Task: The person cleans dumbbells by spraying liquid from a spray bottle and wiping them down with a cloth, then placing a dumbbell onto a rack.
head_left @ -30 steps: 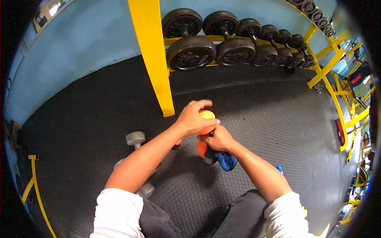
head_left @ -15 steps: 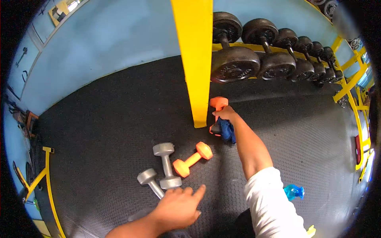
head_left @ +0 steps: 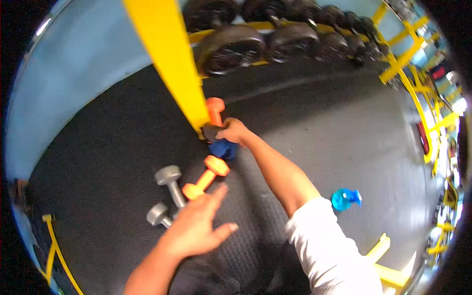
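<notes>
My right hand (head_left: 233, 131) is closed on a dark, flat-looking thing (head_left: 212, 132) at the foot of the yellow post; blur hides its kind. A crumpled blue cloth (head_left: 222, 149) lies just below that hand. Behind the dark thing, a red-orange dumbbell (head_left: 215, 111) shows its far head and part of its handle. My left hand (head_left: 194, 228) hovers low in the middle with thumb and fingers apart, holding nothing. Beyond its fingertips lies a light orange dumbbell (head_left: 209, 178). Two grey dumbbells, one farther (head_left: 169, 177) and one nearer (head_left: 158, 215), are partly covered by the left hand.
A yellow post (head_left: 169, 64) rises beside my right hand. Heavy black dumbbells (head_left: 233, 46) line a rack at the back. On the black rubber floor (head_left: 108, 147), a blue bottle (head_left: 344, 199) lies to the right. Yellow frames (head_left: 400, 69) stand at the right side.
My right hand has gone from the red-orange dumbbell's handle to the dark thing at its near end. My left hand has reached forward and spread its fingers. The view has swung right.
</notes>
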Motion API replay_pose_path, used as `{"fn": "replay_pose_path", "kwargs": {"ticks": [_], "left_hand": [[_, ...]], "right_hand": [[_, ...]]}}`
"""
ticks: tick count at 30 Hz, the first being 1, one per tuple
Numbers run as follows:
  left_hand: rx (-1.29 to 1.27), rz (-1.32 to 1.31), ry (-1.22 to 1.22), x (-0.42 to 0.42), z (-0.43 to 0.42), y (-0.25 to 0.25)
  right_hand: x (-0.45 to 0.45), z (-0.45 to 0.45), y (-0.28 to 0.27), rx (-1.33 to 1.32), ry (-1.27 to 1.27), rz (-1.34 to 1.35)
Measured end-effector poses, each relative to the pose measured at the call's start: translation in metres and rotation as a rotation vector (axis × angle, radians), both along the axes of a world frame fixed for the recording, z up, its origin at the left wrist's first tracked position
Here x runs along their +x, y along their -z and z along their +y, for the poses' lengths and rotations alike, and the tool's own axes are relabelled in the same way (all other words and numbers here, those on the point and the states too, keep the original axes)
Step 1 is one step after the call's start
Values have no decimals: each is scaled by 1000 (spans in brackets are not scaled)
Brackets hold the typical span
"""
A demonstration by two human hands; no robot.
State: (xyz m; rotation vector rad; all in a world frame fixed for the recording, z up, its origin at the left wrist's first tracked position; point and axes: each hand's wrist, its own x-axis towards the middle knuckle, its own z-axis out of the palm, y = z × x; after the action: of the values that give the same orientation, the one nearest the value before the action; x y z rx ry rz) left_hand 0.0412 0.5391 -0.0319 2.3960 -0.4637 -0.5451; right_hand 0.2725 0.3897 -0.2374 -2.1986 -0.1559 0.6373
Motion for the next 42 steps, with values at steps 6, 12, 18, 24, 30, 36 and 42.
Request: {"fn": "replay_pose_path", "kwargs": {"ticks": [6, 12, 18, 24, 30, 36, 42], "left_hand": [[-774, 474, -963, 25, -4, -9], [-1565, 213, -1203, 26, 29, -10], [-1299, 562, -1029, 37, 41, -15], [69, 111, -544, 102, 57, 134], [592, 158, -73, 89, 8, 201], [518, 164, -51, 94, 3, 222], [-209, 74, 70, 81, -78, 94]], "right_hand": [[-49, 1, -109, 609, -130, 268], [-174, 70, -148, 727, -280, -717], [-150, 24, -177, 859, -410, 37], [-124, -93, -210, 978, 133, 195], [-206, -193, -237, 1160, 363, 234], [-244, -189, -251, 861, 637, -80], [-237, -178, -207, 141, 26, -884]]}}
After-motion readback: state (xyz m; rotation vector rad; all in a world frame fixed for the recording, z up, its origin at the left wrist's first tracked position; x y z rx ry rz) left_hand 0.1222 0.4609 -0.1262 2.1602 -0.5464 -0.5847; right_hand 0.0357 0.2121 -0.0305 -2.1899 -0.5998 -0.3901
